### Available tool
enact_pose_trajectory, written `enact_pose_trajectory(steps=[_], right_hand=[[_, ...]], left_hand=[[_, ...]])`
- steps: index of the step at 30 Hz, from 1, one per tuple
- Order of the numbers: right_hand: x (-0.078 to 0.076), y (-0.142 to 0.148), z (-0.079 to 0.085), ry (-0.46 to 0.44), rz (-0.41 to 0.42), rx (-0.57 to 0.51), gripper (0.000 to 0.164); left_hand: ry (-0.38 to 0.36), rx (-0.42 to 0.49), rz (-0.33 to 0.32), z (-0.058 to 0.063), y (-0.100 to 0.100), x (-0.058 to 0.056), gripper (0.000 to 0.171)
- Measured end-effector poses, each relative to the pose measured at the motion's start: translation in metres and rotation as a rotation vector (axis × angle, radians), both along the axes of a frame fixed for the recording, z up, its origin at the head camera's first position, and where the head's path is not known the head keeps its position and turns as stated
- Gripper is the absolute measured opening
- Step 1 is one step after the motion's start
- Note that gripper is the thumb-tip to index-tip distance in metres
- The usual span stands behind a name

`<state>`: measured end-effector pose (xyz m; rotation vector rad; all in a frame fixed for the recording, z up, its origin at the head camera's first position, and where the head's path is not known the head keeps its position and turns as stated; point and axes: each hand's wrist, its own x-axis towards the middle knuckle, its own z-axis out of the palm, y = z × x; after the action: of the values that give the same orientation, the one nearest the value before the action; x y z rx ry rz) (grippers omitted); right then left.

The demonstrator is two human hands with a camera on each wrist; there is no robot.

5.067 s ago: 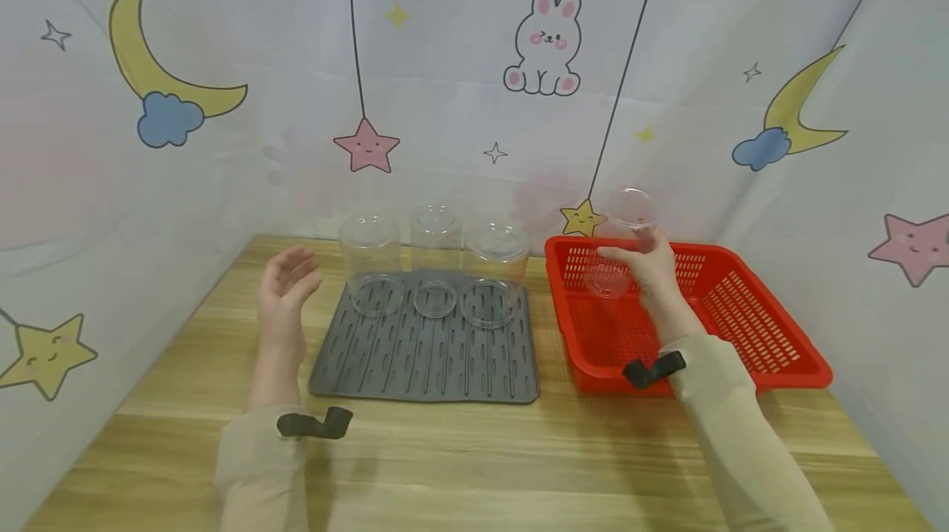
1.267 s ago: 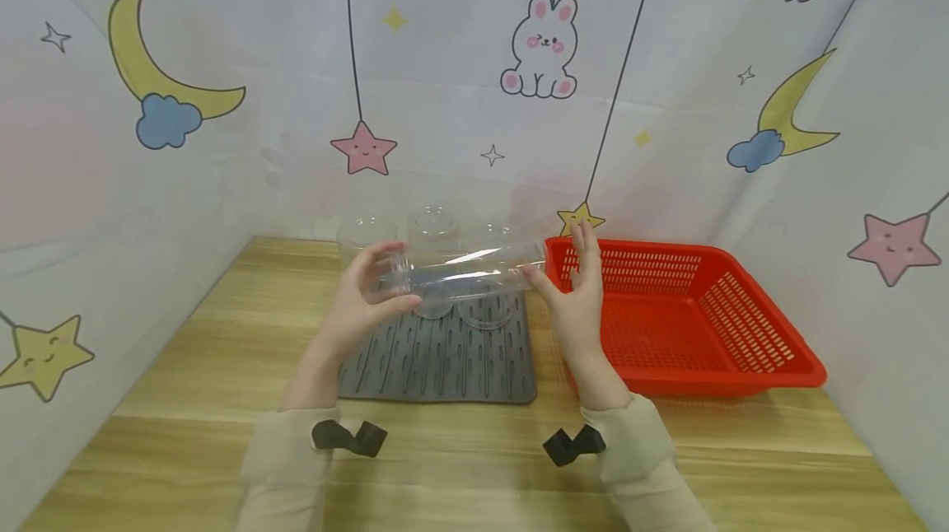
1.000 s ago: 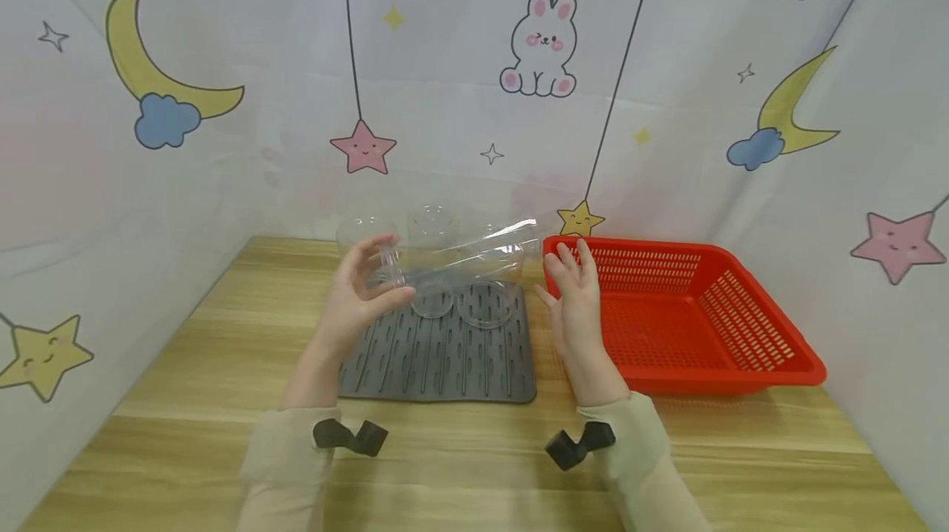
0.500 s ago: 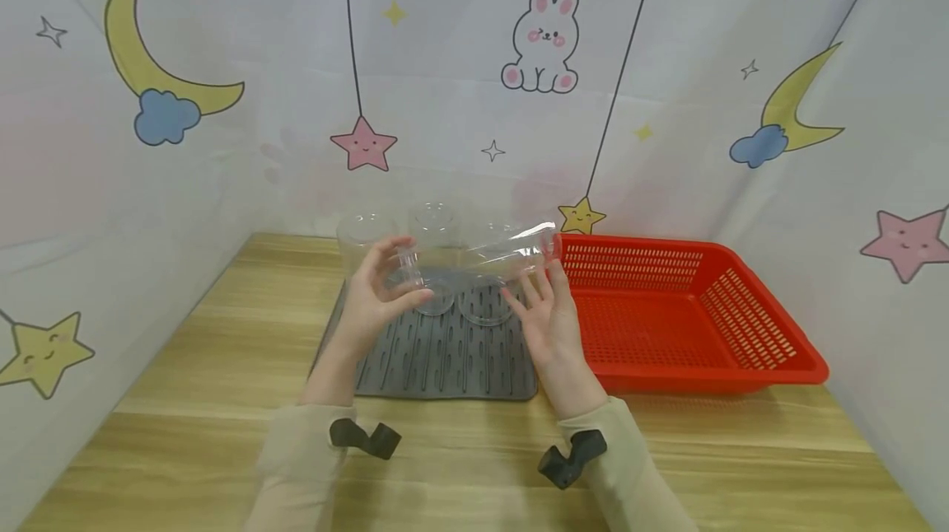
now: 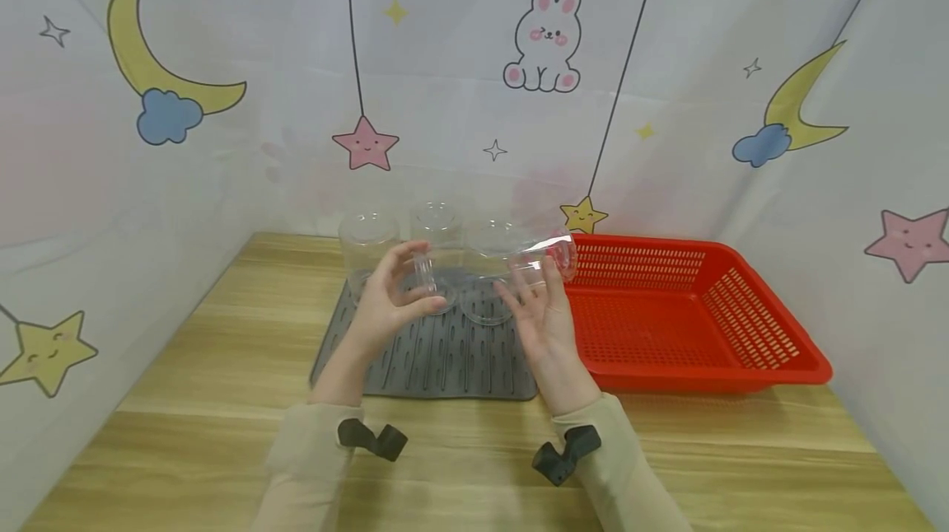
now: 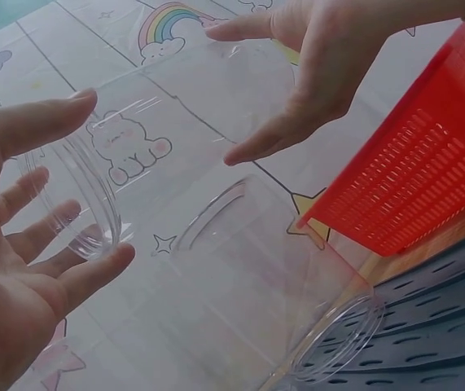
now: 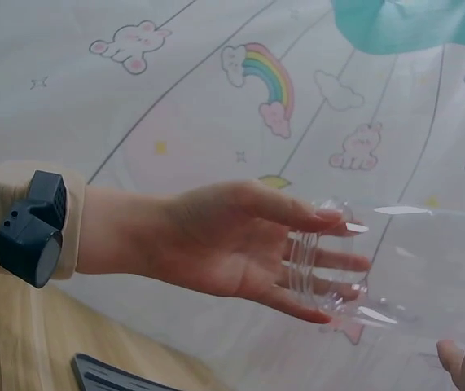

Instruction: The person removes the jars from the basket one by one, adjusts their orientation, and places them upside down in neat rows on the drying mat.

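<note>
My left hand (image 5: 389, 297) grips a clear plastic jar (image 5: 549, 244) round its ridged neck, thumb below and fingers above. The jar lies nearly level in the air, its far end pointing right. My right hand (image 5: 544, 314) is at that end with fingers spread and fairly straight. In the left wrist view, the right thumb and a finger extend along the jar's end. Behind the held jar, three similar clear jars stand on a grey ridged mat (image 5: 445, 363), mouths down: the left jar (image 5: 359, 248), the middle jar (image 5: 437, 223) and the right jar (image 5: 482, 314).
To the right of the mat is a red slotted plastic basket (image 5: 712, 375) on the wooden table (image 5: 445, 466). A white cartoon-print curtain (image 5: 460, 71) hangs behind and on both sides.
Earlier my right hand held the jar over the basket, with my left hand apart. Both hands then took it at the mat. The right hand let go briefly and came back to the jar from below.
</note>
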<state>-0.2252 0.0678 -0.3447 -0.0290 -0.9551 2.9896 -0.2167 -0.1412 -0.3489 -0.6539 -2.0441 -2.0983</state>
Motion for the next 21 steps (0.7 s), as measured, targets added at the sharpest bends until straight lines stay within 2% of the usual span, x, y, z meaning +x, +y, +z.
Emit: enact_pose_trajectory(steps=[7, 15, 21], right_hand=[[0.002, 0.0, 0.002, 0.017, 0.001, 0.023, 0.087], [0.002, -0.002, 0.005, 0.072, -0.011, 0.075, 0.104], [0.001, -0.007, 0.009, 0.124, -0.061, 0.128, 0.088]], left_hand=[[-0.017, -0.058, 0.015, 0.002, -0.002, 0.001, 0.075], [-0.014, -0.141, 0.044, 0.005, -0.01, 0.002, 0.079], [0.019, -0.118, 0.054, 0.004, -0.026, 0.002, 0.073]])
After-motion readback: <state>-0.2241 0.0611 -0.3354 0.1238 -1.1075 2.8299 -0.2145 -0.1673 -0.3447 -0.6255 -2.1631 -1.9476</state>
